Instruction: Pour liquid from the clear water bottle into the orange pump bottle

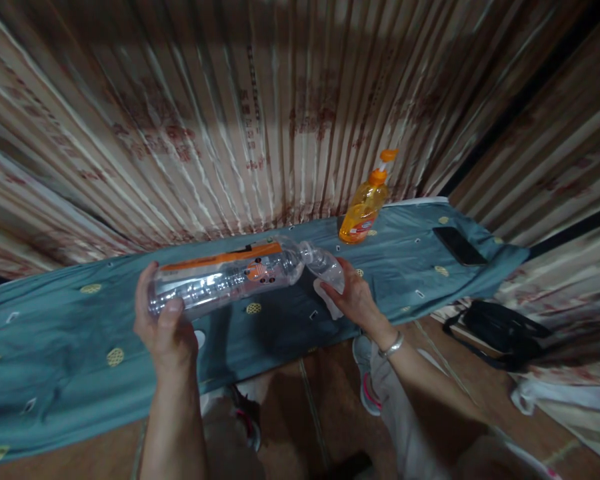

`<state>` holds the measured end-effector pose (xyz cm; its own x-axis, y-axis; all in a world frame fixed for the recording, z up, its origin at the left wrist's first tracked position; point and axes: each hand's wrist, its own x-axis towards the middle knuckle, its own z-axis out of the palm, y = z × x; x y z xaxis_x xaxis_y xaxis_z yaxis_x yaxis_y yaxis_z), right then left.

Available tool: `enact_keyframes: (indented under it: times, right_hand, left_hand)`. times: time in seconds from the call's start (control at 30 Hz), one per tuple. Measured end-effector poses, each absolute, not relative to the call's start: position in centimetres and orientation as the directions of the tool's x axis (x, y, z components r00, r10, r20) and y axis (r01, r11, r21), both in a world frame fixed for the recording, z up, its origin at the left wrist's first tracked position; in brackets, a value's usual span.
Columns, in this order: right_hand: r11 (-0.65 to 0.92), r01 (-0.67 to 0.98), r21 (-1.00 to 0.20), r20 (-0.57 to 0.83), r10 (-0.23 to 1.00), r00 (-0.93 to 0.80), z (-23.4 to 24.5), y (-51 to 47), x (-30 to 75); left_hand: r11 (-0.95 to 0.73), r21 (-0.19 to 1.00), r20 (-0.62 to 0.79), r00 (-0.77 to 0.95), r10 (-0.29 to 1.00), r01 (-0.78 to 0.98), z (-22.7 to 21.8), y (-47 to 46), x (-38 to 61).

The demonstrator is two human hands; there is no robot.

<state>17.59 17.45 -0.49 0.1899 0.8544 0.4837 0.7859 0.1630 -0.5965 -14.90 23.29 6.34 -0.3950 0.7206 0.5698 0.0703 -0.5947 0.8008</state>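
My left hand (163,327) is wrapped around the base of a large clear plastic bottle (215,283) with an orange-and-white label. The bottle lies nearly level in the air above the cloth, its neck pointing right. My right hand (350,293) grips a smaller clear plastic piece (325,263), shaped like a bottle's neck and shoulder; its narrow end meets the large bottle's mouth. Whether the two are joined I cannot tell. A whitish, blurred flap (329,300) hangs below my right fingers. Beside my left wrist shows a small white round thing (200,339).
Behind the hands, a pump bottle of orange liquid (364,210) stands on the teal patterned cloth (115,320). A dark phone (459,246) lies at the right. Pleated curtains (205,120) hang behind. A black bag (503,330) sits low at the right.
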Motion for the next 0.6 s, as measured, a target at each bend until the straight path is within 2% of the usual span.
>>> enact_keyframes:
  times: [0.27, 0.43, 0.6]
  right_hand:
    - [0.182, 0.783, -0.595, 0.496, 0.85, 0.179, -0.33, 17.42, 17.59]
    - [0.179, 0.793, -0.583, 0.506, 0.843, 0.182, -0.52, 17.5, 17.61]
    - [0.179, 0.794, -0.58, 0.504, 0.846, 0.177, -0.48, 17.48, 17.63]
  left_hand:
    - [-0.614, 0.789, 0.563, -0.421, 0.712, 0.016, 6.6, 23.51, -14.84]
    - [-0.62, 0.78, 0.601, -0.389, 0.698, 0.092, 6.55, 23.49, -14.98]
    - [-0.633, 0.768, 0.614, -0.387, 0.688, 0.094, 6.53, 23.38, -14.9]
